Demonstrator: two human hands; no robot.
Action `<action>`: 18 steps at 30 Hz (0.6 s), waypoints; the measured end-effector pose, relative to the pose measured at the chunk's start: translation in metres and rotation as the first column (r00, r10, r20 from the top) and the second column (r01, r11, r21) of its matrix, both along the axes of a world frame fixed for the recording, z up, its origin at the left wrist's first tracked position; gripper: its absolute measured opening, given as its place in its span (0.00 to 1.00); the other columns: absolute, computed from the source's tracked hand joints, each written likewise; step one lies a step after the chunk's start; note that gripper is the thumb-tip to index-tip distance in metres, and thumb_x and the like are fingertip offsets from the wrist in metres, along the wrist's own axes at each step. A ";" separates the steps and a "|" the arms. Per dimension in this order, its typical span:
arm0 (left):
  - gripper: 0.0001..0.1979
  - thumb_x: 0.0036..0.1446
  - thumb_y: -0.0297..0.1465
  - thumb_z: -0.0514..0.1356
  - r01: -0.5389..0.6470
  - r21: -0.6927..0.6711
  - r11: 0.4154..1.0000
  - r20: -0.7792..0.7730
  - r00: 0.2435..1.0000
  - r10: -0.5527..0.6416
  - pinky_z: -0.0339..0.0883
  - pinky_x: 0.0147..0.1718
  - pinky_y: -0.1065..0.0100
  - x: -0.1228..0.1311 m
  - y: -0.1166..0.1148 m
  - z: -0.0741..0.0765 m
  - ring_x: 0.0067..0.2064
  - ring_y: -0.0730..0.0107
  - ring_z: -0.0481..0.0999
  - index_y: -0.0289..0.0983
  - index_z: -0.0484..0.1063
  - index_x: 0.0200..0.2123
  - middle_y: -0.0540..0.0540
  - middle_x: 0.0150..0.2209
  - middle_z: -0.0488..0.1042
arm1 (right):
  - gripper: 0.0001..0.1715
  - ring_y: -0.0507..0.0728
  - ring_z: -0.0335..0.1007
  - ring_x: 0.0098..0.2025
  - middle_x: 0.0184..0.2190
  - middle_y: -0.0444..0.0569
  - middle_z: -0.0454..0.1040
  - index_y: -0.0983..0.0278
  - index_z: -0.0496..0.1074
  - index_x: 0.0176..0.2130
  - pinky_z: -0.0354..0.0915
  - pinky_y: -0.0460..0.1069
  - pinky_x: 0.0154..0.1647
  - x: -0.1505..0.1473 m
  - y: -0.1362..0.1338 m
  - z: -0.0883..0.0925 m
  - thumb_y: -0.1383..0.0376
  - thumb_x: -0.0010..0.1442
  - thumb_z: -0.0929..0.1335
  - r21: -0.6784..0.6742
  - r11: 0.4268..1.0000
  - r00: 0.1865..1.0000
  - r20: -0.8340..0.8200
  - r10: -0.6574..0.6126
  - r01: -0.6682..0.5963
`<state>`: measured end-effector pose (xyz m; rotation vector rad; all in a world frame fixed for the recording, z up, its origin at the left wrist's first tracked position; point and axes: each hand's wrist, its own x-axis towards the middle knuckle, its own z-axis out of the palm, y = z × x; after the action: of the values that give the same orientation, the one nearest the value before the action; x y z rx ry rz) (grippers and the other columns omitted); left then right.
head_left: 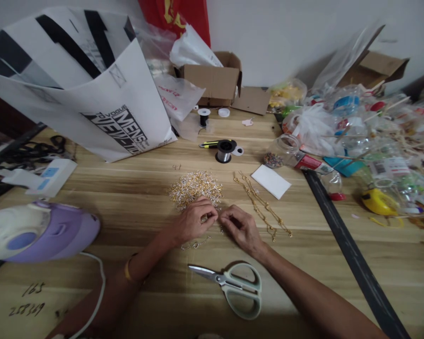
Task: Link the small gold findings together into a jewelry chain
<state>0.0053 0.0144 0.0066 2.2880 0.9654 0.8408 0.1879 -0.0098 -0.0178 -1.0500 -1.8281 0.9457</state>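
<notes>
My left hand (pixel 196 219) is closed in a pinch at the near edge of a pile of small gold and silver beads or findings (pixel 194 186). Facing it, my right hand (pixel 242 230) pinches too, its fingertips almost meeting the left ones. What either hand holds is too small to make out; a tiny dark bit shows under the right fingertips. Below the left hand lies a short silver chain (pixel 197 244). Gold beaded chains (pixel 263 205) stretch out beyond the right hand. Scissors with pale green handles (pixel 229 281) lie partly open nearer to me.
Behind the pile are a wire spool (pixel 224 151), a cutter knife (pixel 212 144) and a black spool (pixel 204 117). A white card (pixel 271 181) and a bead jar (pixel 279 150) lie right. A purple-and-white appliance (pixel 53 231) and paper bag (pixel 127 99) stand left; plastic clutter (pixel 356 132) fills the far right.
</notes>
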 end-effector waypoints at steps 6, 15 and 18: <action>0.08 0.56 0.26 0.55 -0.016 0.032 0.999 -0.011 1.000 0.017 0.63 0.37 0.66 -0.005 0.008 0.003 0.34 0.68 0.69 0.35 0.70 0.26 0.45 0.27 0.73 | 0.07 0.52 0.62 0.29 0.27 0.47 0.67 0.65 0.68 0.31 0.58 0.46 0.29 0.001 0.000 -0.002 0.67 0.60 0.64 -0.002 1.000 1.000 -0.009 -0.016 0.016; 0.07 0.55 0.29 0.56 -0.447 0.106 0.888 -0.172 0.871 0.459 0.64 0.40 0.64 -0.045 0.047 0.005 0.36 0.64 0.71 0.35 0.73 0.30 0.45 0.31 0.75 | 0.06 0.52 0.61 0.28 0.26 0.46 0.66 0.65 0.67 0.30 0.57 0.46 0.28 0.001 0.001 -0.005 0.66 0.60 0.64 -0.054 0.998 0.999 -0.042 -0.034 0.031; 0.08 0.55 0.28 0.55 -0.504 0.193 0.842 -0.270 0.797 0.540 0.64 0.41 0.62 -0.056 0.064 0.004 0.39 0.61 0.71 0.35 0.74 0.31 0.43 0.33 0.75 | 0.07 0.51 0.61 0.28 0.26 0.46 0.66 0.65 0.67 0.30 0.57 0.46 0.28 0.001 0.001 -0.005 0.66 0.60 0.64 -0.058 0.998 0.998 -0.048 -0.038 0.036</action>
<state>-0.0506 0.0787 0.0110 2.3195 1.8012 0.7595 0.1887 -0.0090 -0.0231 -1.0824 -1.7447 0.9985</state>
